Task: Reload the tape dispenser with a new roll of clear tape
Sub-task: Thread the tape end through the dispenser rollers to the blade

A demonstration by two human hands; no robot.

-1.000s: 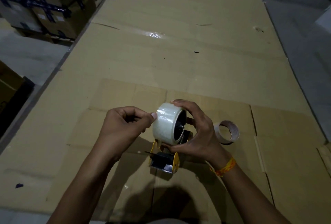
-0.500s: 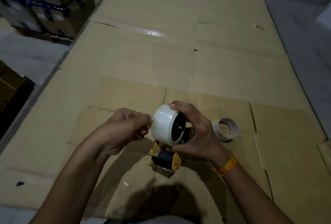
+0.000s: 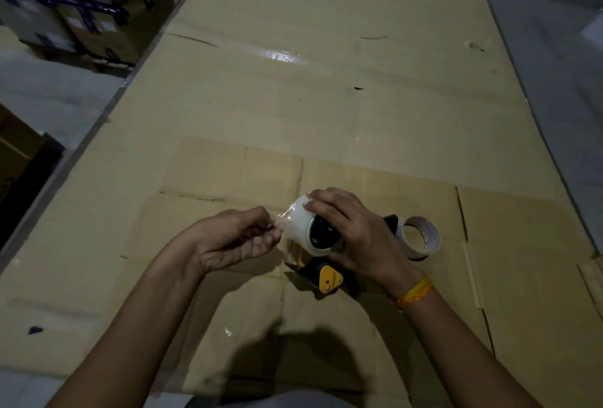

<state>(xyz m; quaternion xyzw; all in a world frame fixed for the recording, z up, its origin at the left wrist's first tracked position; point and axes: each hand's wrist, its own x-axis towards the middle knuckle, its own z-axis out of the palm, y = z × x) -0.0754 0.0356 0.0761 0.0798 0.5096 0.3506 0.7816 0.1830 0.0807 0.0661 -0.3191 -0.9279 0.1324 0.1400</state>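
Left hand [image 3: 238, 241] pinches film off tape roll [image 3: 301, 228]; no legible writing.

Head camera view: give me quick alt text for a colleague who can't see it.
A person's right hand grips a new clear tape roll seated on a yellow and black dispenser, while the left hand pinches the tape's free end. They work over flattened cardboard; an empty tape core lies to the right.
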